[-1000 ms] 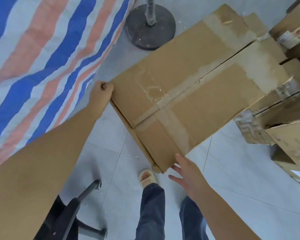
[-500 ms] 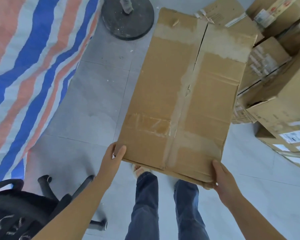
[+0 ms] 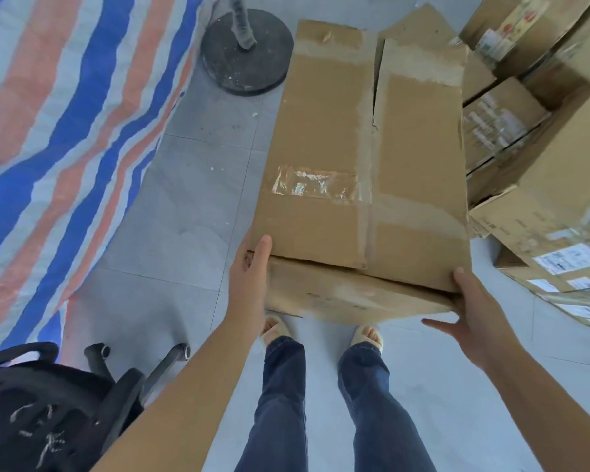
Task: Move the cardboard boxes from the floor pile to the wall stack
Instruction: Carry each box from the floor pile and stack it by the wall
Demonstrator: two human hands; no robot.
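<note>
No text, brand, number or sign is legible in the head view. White shipping labels (image 3: 569, 258) on the cardboard boxes (image 3: 556, 212) at the right carry printed lines too small and blurred to read, and the box (image 3: 501, 120) behind them shows rows of pale print that likewise cannot be read. White brush-like marks (image 3: 38, 434) on the black chair (image 3: 65, 403) at lower left may be characters but are indecipherable, and the red and white printing (image 3: 518, 20) on the upper-right box (image 3: 542, 32) is also illegible.
</note>
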